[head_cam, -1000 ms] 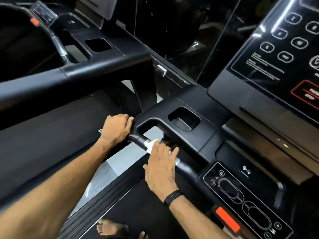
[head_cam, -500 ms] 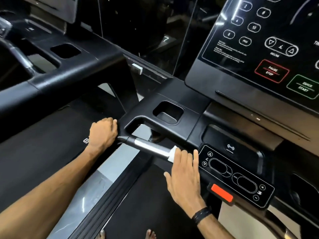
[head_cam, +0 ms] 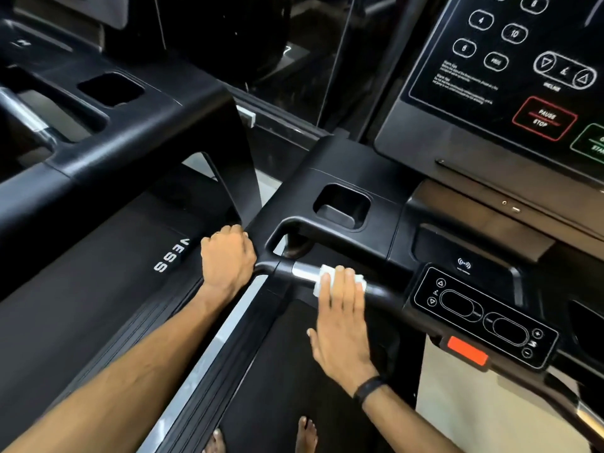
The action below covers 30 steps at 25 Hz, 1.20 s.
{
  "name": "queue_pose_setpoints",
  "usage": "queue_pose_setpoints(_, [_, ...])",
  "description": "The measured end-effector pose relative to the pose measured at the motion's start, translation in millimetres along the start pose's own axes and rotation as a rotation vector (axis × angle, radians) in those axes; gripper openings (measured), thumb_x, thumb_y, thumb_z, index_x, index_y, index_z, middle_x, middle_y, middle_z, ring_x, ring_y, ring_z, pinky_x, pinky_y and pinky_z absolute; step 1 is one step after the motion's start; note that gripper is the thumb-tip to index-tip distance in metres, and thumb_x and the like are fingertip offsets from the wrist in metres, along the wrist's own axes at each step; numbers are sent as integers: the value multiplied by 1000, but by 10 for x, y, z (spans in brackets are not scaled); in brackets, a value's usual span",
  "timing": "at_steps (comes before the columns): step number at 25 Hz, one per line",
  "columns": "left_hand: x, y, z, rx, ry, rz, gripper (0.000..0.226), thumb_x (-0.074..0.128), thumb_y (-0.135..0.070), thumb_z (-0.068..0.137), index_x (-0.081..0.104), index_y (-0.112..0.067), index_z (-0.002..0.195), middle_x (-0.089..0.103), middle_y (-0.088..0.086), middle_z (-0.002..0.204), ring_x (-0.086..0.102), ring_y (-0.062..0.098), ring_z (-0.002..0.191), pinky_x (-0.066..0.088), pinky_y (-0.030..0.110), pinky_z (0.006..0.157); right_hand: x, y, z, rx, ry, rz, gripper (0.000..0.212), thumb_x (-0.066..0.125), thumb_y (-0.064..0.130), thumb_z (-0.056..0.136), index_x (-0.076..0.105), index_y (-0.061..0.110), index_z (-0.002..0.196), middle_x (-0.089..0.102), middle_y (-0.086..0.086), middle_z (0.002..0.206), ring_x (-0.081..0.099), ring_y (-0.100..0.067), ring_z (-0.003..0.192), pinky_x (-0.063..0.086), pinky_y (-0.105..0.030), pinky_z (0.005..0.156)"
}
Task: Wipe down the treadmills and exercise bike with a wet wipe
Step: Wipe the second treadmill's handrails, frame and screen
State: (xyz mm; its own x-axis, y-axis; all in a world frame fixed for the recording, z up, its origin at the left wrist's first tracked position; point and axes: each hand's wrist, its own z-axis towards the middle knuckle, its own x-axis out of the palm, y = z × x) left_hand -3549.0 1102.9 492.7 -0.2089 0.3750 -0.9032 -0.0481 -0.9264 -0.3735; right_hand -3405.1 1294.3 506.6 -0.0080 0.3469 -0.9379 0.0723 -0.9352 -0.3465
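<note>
I stand on a black treadmill whose front handlebar (head_cam: 385,294) carries a silver metal sleeve (head_cam: 304,271). My right hand (head_cam: 341,318) lies across that bar with straight fingers and presses a white wet wipe (head_cam: 327,273) onto the sleeve's right part. The wipe shows at my fingertips and beside my fingers. To the left, my left hand (head_cam: 227,259) grips the left corner of the handlebar frame in a fist. A dark band sits on my right wrist.
The console screen (head_cam: 510,76) with PAUSE/STOP and number keys rises at upper right. A control panel (head_cam: 483,317) with a red tab (head_cam: 467,351) lies right of my hand. A recessed cup holder (head_cam: 341,206) sits behind the bar. A second treadmill (head_cam: 98,125) stands to the left. My bare feet (head_cam: 307,433) are on the belt.
My right hand slid the wipe right along the silver sleeve, then part of the way back left. My left hand kept its grip on the corner. The view shifted.
</note>
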Motion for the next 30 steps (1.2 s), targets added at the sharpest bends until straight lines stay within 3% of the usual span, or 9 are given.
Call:
queue_pose_setpoints(3, [-10, 30, 10, -14, 11, 7, 29, 43, -18, 97, 65, -1, 87, 67, 19, 86, 63, 41, 73, 42, 46, 71, -85, 483, 335, -95, -52, -48, 122, 60, 56, 86, -18, -10, 151, -14, -37, 159, -12, -53, 148, -13, -63, 119])
queue_pose_setpoints(7, [-5, 17, 9, -30, 15, -6, 20, 49, -14, 95, 65, -2, 89, 67, 17, 90, 62, 40, 75, 39, 45, 73, -127, 924, 598, -58, -118, -33, 120, 59, 54, 85, -17, -11, 151, -5, -34, 161, -5, -50, 150, -5, -60, 122])
queue_pose_setpoints(11, [8, 18, 28, -19, 29, -4, 20, 48, -14, 95, 65, -3, 92, 67, 16, 92, 63, 40, 79, 38, 45, 76, -78, 790, 548, -72, -194, -85, 115, 61, 49, 86, -15, -5, 154, 0, -26, 163, 1, -43, 152, 4, -54, 124])
queue_pose_setpoints(14, [-8, 29, 22, -22, 35, 14, 22, 47, -15, 96, 66, -4, 96, 67, 17, 94, 63, 40, 82, 38, 47, 79, 13, 613, 447, -49, -202, -86, 118, 67, 46, 84, -14, 0, 156, -1, -21, 165, -2, -39, 153, -4, -56, 124])
queue_pose_setpoints(18, [-3, 11, 14, 99, -14, -24, 23, 45, -17, 99, 66, -8, 99, 67, 15, 94, 64, 38, 83, 42, 48, 79, 178, 254, 178, 125, -197, -19, 116, 69, 42, 83, -10, 5, 158, -9, -20, 166, -6, -36, 154, -14, -57, 121])
queue_pose_setpoints(23, [4, -21, 21, 263, -50, -50, 21, 50, -21, 100, 67, -11, 107, 66, 12, 100, 63, 34, 90, 46, 50, 82, 234, -139, -80, 495, -228, 131, 125, 84, 42, 70, 7, -2, 158, 8, -26, 165, 8, -42, 153, 2, -63, 122])
queue_pose_setpoints(27, [20, -14, 8, 252, -50, -64, 20, 49, -21, 100, 67, -12, 103, 63, 11, 99, 61, 33, 89, 46, 49, 80, 80, 150, 22, 766, -181, 363, 134, 87, 43, 62, 7, -9, 155, 2, -32, 163, 2, -45, 152, 6, -60, 123])
queue_pose_setpoints(30, [5, -7, 16, 257, -74, -67, 16, 52, -19, 99, 66, -12, 100, 63, 9, 96, 60, 32, 86, 46, 48, 77, 23, 423, 133, 785, -175, 482, 135, 87, 42, 60, 8, -14, 153, -1, -37, 160, -2, -49, 151, 11, -59, 122])
